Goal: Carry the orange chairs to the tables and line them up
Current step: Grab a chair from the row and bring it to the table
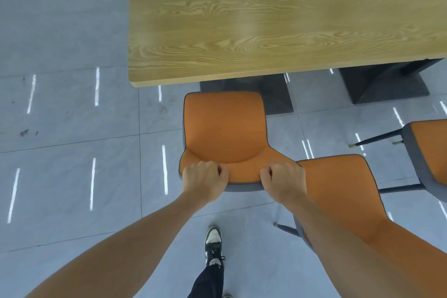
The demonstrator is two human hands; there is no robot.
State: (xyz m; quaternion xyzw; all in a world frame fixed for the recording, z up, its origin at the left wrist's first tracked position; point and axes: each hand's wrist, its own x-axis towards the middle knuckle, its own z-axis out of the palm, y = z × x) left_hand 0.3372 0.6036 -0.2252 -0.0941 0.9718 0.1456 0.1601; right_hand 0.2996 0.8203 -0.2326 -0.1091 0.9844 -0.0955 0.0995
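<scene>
Gripping the orange chair [223,128] backrest — left hand [204,180], right hand [284,181], fingers curled over.

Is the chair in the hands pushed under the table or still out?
Out: the chair seat lies fully before the table edge; both hands grip its backrest.

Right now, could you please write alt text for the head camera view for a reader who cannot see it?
Both hands, left hand and right hand, grip the backrest top of an orange padded chair facing a light wood-grain table. Two more orange chairs, one beside it and another further right, stand on the grey tiled floor.
</scene>
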